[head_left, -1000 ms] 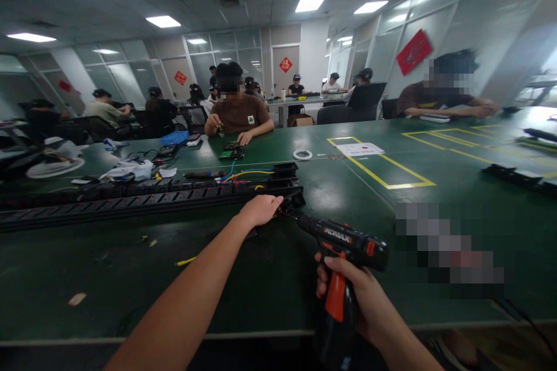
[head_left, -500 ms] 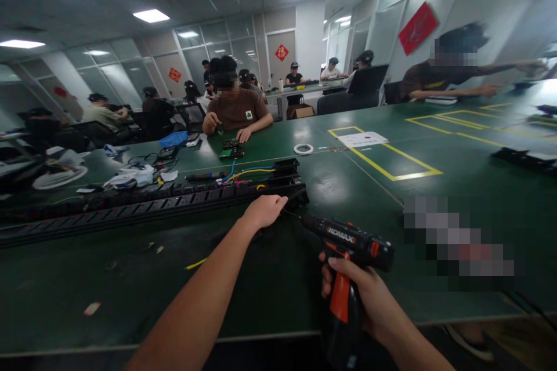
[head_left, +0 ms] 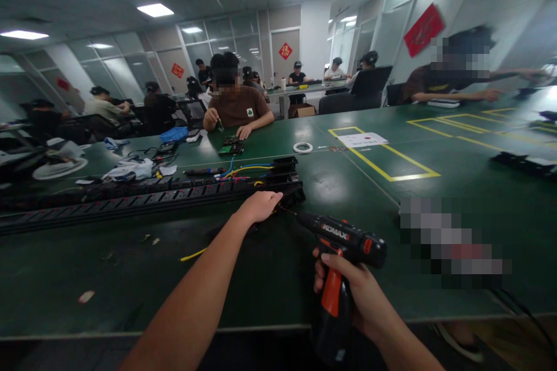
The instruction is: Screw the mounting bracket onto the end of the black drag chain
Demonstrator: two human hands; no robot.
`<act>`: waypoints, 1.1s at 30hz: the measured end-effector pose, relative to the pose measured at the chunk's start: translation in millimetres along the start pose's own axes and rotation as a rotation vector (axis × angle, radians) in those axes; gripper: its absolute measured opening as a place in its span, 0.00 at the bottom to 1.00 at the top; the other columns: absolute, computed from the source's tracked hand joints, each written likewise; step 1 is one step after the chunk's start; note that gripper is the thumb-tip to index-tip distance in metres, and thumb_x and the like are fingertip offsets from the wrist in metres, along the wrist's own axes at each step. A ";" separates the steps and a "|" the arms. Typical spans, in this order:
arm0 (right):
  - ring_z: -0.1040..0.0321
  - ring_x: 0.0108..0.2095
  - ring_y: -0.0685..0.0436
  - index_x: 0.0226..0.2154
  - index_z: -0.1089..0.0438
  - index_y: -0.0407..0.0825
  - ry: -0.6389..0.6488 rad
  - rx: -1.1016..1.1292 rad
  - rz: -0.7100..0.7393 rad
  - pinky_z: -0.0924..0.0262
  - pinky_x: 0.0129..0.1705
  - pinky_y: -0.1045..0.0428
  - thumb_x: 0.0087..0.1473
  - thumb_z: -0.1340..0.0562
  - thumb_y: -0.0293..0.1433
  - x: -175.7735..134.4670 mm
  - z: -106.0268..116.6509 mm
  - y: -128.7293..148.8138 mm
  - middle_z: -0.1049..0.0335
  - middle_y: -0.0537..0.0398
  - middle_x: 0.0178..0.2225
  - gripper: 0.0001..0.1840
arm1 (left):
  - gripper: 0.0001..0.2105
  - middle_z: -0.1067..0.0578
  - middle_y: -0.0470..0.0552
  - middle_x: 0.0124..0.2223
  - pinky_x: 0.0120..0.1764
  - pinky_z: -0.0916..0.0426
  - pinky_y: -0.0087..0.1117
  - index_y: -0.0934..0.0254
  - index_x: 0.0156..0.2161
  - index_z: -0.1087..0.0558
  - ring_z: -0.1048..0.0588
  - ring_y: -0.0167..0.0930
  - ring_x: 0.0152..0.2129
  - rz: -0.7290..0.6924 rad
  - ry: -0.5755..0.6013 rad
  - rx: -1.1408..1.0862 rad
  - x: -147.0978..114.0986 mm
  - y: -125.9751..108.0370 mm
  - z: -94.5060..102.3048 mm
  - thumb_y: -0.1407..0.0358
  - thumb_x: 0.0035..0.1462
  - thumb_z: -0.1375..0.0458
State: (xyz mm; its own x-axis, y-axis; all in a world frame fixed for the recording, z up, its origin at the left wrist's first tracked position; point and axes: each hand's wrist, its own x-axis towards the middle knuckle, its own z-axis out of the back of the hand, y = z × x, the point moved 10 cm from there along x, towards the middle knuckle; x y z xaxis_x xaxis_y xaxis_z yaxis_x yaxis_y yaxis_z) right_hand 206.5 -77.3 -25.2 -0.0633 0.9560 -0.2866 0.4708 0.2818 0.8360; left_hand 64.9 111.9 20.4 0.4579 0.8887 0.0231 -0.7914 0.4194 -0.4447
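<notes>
A black and orange cordless drill [head_left: 348, 235] is gripped in my right hand [head_left: 343, 275], its thin bit pointing left. The bit's tip reaches close to the fingers of my left hand [head_left: 261, 205], which are closed at the right end of a long black power strip [head_left: 187, 196]. What those fingers pinch is hidden. Colored wires [head_left: 248, 170], blue, yellow and red, run along the far side of the strip near its end. A yellow wire [head_left: 192, 255] pokes out from beneath my left forearm.
Beyond the strip lie a dark pen-like tool [head_left: 203, 172], crumpled white plastic [head_left: 130, 169] and a roll of white tape [head_left: 303, 148]. Across the green table [head_left: 243, 307] a person [head_left: 238, 105] handles circuit boards [head_left: 231, 146]. A blurred-out object [head_left: 448, 237] lies right.
The view has shifted slightly. My left hand and the drill appear a little further left in the picture, the bit still pointing at the strip's end. Both hands keep their hold.
</notes>
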 end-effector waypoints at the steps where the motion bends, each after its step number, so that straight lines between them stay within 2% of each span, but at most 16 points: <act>1: 0.31 0.23 0.47 0.37 0.30 0.45 0.000 0.000 0.001 0.37 0.24 0.53 0.51 0.35 0.36 0.3 0.2 -0.2 0.31 0.57 0.23 0.13 | 0.30 0.22 0.52 0.44 0.45 0.37 0.31 0.60 0.41 0.23 0.26 0.36 0.42 0.001 -0.001 -0.002 0.8 1.0 -0.2 0.45 0.63 0.63; 7: 0.31 0.22 0.46 0.37 0.29 0.45 0.008 0.014 0.012 0.37 0.23 0.53 0.50 0.35 0.35 4.0 1.5 -2.5 0.32 0.57 0.23 0.13 | 0.31 0.22 0.53 0.46 0.44 0.36 0.31 0.61 0.41 0.23 0.26 0.37 0.44 -0.013 -0.018 0.024 4.9 6.0 -3.3 0.45 0.63 0.65; 15: 0.32 0.22 0.48 0.36 0.28 0.44 0.023 0.044 0.030 0.35 0.27 0.51 0.52 0.37 0.34 4.4 -0.3 -2.2 0.32 0.57 0.23 0.10 | 0.33 0.23 0.54 0.48 0.45 0.36 0.31 0.60 0.42 0.23 0.27 0.38 0.45 0.038 -0.015 0.000 9.0 16.4 -5.6 0.43 0.62 0.66; 33: 0.32 0.23 0.47 0.36 0.28 0.45 -0.002 0.021 0.018 0.36 0.27 0.51 0.52 0.37 0.34 4.6 1.0 -2.4 0.32 0.57 0.23 0.10 | 0.33 0.24 0.52 0.51 0.46 0.37 0.33 0.56 0.46 0.25 0.27 0.38 0.47 0.026 -0.022 0.017 8.0 18.6 -7.5 0.42 0.61 0.67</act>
State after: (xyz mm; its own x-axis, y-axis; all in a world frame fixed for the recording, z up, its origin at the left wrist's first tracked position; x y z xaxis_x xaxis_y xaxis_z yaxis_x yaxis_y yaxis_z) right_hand 206.0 -73.7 -29.0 -0.0531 0.9608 -0.2722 0.4905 0.2625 0.8310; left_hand 56.9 125.4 5.6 0.4284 0.9030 0.0313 -0.8096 0.3990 -0.4305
